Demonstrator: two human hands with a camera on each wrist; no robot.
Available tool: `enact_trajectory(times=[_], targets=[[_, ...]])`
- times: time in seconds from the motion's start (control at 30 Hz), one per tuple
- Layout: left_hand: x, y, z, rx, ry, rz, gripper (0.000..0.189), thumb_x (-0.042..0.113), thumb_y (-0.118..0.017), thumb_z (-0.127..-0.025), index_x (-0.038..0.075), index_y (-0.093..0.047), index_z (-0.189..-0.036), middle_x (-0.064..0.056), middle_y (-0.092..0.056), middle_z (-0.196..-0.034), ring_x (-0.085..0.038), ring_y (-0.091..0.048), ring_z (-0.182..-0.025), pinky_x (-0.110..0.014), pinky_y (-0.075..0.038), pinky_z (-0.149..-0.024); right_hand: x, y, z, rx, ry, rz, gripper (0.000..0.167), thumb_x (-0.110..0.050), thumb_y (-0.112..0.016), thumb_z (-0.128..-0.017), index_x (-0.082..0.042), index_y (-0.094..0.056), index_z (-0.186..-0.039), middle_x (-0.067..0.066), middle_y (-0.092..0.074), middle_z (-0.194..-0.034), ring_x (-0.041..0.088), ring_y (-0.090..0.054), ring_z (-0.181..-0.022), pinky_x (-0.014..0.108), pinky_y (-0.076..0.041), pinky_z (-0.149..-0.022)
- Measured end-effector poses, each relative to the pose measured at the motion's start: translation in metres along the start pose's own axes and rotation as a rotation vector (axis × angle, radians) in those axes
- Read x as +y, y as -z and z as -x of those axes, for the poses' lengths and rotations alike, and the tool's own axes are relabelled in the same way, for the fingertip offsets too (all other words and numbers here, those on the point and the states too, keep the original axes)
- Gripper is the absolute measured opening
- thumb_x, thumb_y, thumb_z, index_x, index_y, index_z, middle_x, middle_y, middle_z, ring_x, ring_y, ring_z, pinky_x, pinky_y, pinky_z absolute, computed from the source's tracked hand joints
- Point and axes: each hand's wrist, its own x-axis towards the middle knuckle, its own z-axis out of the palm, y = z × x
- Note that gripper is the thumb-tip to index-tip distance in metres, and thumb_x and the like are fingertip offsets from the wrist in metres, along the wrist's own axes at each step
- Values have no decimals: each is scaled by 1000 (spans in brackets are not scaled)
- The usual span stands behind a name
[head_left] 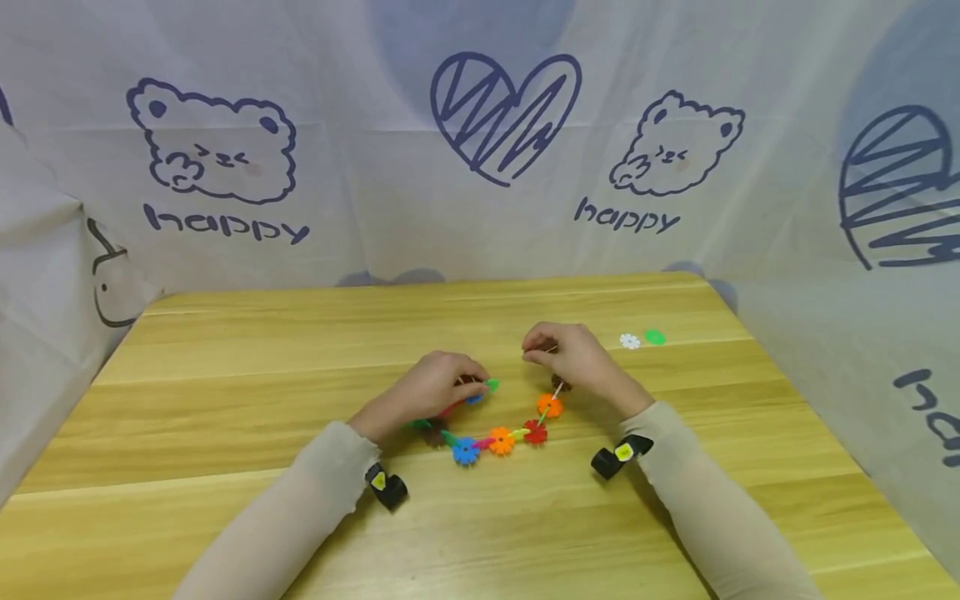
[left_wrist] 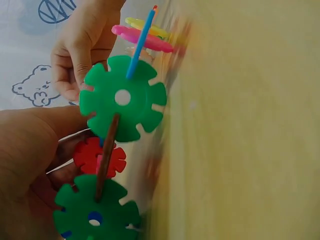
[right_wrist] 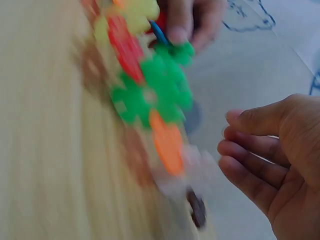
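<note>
A chain of interlocking notched plastic discs in many colours curves over the table between the two hands. My left hand pinches its left end, with a green disc at the fingertips. In the right wrist view, the left thumb presses by a blue disc seen edge-on. Large green discs hang beside that hand in the left wrist view. My right hand hovers just past the chain's right end, fingers loosely bent. Nothing shows between its thumb and fingers in the right wrist view, where a brown disc ends the chain.
A loose white disc and a loose green disc lie to the right of my right hand on the wooden table. A printed cloth hangs behind the table and along its sides.
</note>
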Motion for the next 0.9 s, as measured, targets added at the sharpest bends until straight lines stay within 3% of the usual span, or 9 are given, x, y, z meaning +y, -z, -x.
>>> enact_trajectory(times=[0.43, 0.7, 0.9], targets=[[-4, 1, 2, -35, 9, -32, 23, 25, -64, -97, 11, -74, -111, -1, -70, -110, -16, -65, -96, -32, -51, -84, 62, 43, 8, 100, -210, 90, 26, -16, -64, -96, -2, -66, -118, 15, -69, -110, 33, -64, -101, 48, -49, -91], [-4, 3, 3, -50, 19, -25, 23, 24, -63, -98, 11, -73, -113, -1, -70, -110, -11, -62, -88, -28, -50, -78, 95, 62, 17, 99, -257, 145, 30, -16, -65, -95, 1, -65, -119, 21, -66, -115, 38, -60, -106, 51, -45, -93], [-3, 3, 3, -56, 24, -29, 23, 24, -63, -98, 10, -73, -113, -2, -70, -111, -13, -62, -91, -29, -50, -80, 111, 67, 23, 85, -305, 131, 32, -17, -65, -94, 2, -65, -120, 22, -64, -116, 38, -59, -106, 50, -44, -94]])
